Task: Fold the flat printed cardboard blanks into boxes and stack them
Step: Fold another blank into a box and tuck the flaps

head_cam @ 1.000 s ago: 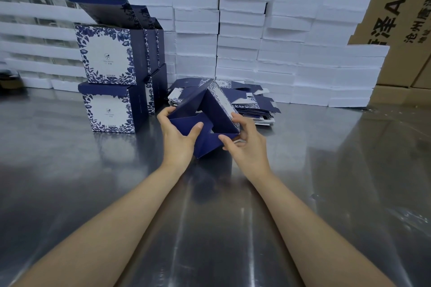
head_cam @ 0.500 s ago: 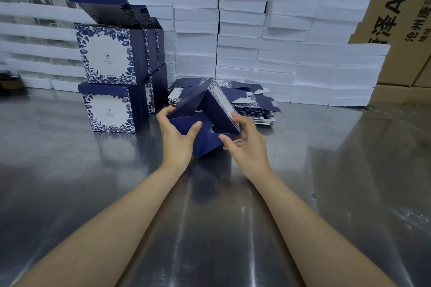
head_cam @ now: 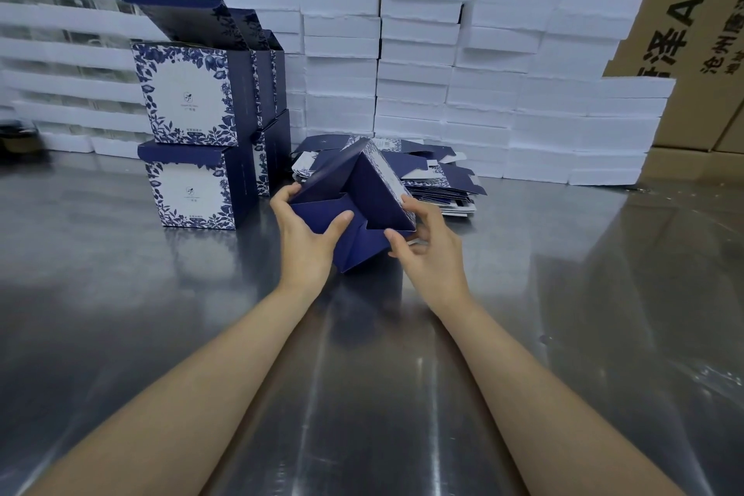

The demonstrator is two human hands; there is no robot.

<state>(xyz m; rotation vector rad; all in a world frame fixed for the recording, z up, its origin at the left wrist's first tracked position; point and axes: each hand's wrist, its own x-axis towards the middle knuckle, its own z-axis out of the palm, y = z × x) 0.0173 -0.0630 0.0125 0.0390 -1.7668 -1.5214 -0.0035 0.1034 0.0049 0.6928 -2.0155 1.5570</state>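
A half-formed navy box blank (head_cam: 362, 197) with a blue-and-white floral face is tilted on a corner above the steel table (head_cam: 161, 314). My left hand (head_cam: 306, 238) grips its left side, thumb pressing a navy bottom flap. My right hand (head_cam: 426, 250) holds its right edge, thumb and fingers pinching the lower corner. Behind it lies a pile of flat printed blanks (head_cam: 439, 177). At the left stand folded boxes (head_cam: 189, 133) stacked two high, the upper ones with lids raised.
Stacks of white foam slabs (head_cam: 443, 72) line the back of the table, and brown shipping cartons (head_cam: 684, 12) with black lettering rise behind them. A dark object (head_cam: 16, 137) sits at the far left edge.
The box and both hands stay almost where they were; the box sits a touch lower and my left thumb presses the bottom flap slightly further in.
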